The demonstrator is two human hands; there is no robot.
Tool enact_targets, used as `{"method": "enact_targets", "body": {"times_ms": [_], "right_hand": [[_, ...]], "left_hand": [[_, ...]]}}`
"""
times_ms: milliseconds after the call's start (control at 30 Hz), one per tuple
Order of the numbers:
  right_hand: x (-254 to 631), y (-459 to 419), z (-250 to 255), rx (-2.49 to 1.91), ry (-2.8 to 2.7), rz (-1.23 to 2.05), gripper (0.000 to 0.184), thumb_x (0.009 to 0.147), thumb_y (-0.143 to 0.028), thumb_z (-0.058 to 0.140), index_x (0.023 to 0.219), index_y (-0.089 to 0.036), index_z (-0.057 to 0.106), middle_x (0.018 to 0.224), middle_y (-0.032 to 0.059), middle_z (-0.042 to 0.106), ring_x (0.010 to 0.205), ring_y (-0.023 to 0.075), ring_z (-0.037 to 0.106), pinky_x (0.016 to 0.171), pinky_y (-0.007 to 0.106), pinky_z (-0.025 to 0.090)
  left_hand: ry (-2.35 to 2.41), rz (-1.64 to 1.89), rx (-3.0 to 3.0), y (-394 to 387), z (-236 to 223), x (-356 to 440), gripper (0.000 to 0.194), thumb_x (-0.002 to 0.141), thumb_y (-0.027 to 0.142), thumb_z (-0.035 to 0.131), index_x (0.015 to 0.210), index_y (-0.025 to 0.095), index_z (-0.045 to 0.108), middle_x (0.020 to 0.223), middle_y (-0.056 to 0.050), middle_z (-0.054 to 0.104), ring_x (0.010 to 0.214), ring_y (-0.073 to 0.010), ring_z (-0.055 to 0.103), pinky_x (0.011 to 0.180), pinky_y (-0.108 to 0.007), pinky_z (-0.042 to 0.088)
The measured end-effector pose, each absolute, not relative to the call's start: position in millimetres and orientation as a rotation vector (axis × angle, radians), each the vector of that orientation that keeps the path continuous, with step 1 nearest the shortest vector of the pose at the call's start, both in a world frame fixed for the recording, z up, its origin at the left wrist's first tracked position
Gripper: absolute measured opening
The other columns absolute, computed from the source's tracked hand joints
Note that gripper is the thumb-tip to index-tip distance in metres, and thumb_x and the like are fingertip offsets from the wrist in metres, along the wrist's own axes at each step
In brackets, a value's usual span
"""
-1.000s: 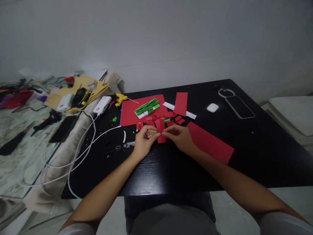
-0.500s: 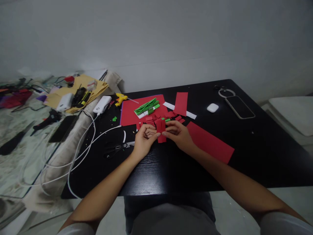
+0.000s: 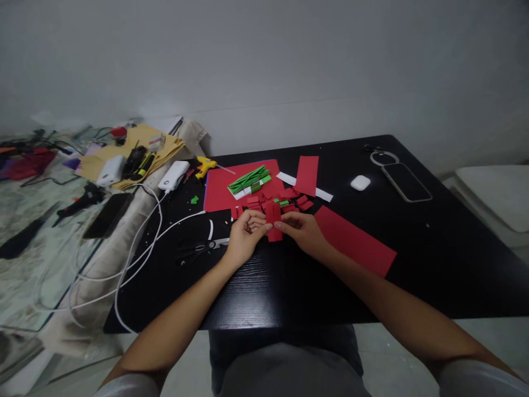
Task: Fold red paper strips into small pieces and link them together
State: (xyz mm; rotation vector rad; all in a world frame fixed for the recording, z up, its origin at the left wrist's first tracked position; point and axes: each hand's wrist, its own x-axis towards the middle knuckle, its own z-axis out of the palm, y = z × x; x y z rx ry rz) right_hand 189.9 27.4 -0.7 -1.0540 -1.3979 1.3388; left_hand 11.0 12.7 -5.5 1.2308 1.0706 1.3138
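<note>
Between my two hands is a folded strip of red paper (image 3: 273, 219), held upright over the near part of the table. My left hand (image 3: 246, 234) pinches its left edge, thumb in front and fingers curled behind. On the other edge, my right hand (image 3: 303, 231) grips it the same way, thumb tip close to the left thumb. Just beyond the hands lies a pile of small folded red paper pieces (image 3: 253, 203), partly hidden by the fingers. A bundle of folded green paper (image 3: 250, 179) rests on a large red sheet (image 3: 219, 193) behind the pile.
Black-handled scissors (image 3: 198, 248) lie left of my left hand. A red paper sheet (image 3: 355, 240) is under my right forearm. Farther off are a yellow glue gun (image 3: 204, 166), a white power bank (image 3: 174, 175) with cables, a white earbud case (image 3: 360, 182) and a phone (image 3: 407, 182).
Both hands keep their grip on the red paper strip. My right fingers have shifted slightly lower; otherwise the scene has only moved a little with the camera.
</note>
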Motion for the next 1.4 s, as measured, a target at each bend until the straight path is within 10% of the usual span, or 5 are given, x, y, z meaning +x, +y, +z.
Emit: {"method": "enact_targets", "body": {"times_ms": [1400], "right_hand": [[188,31,-10,-1.061,-1.338,1.431,0.025,0.073,-0.040,0.078,0.083,-0.019,0.072,0.080,0.0027,0.074,0.074,0.0182,0.068,0.073,0.033,0.055]], "left_hand": [[1.136,1.088,1.329,15,-3,4,0.031,0.077,0.042,0.077,0.080,0.016,0.062,0.058,0.005,0.058,0.052,-0.0102,0.057,0.054,-0.022,0.044]]}}
